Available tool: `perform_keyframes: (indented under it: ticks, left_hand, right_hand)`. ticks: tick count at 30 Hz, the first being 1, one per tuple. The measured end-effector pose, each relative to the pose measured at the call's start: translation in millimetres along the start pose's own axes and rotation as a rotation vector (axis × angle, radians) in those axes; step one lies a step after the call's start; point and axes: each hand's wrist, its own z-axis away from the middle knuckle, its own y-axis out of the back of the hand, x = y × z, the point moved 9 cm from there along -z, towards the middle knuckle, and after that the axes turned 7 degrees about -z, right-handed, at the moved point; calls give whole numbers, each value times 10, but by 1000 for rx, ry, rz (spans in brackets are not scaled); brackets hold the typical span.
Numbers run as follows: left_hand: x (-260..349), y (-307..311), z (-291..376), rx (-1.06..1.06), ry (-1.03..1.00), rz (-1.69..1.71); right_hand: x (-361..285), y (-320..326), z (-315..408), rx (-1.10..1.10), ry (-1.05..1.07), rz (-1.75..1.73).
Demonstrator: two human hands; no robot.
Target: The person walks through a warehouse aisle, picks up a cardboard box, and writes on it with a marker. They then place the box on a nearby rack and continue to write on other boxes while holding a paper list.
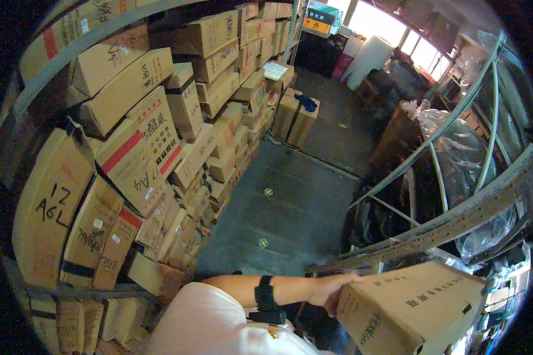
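Observation:
A closed brown cardboard box (408,301) with black printing and handwriting is tilted at the lower right. My left hand (337,290) grips its near left edge, with the fingers partly hidden by the box. The left arm comes from a white short sleeve and wears a black strap (264,293). My right hand is out of view.
On the left, a metal rack (84,42) holds many stacked cartons (137,151). A carton with a dark cloth (306,103) on it stands on the dark floor (275,213) of the aisle. Metal framing (426,146) and plastic-wrapped goods (457,142) line the right.

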Motion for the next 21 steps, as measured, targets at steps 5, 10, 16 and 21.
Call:
perform_keyframes:
  ticks: [5, 10, 16, 21]
  left_hand:
    - [401, 713, 810, 183, -270, -24]
    - [531, 1554, 1477, 560, -537, -90]
    - [183, 2424, 2165, 907, -560, -13]
    - [64, 2885, 2523, 1202, -666, 80]
  right_hand:
    - [501, -720, 250, -129, -139, 60]
    - [1084, -1604, 389, -359, -272, 86]
    - [2034, -2923, 509, -738, -476, 172]
    - [2708, -4062, 497, -1164, -512, 113]
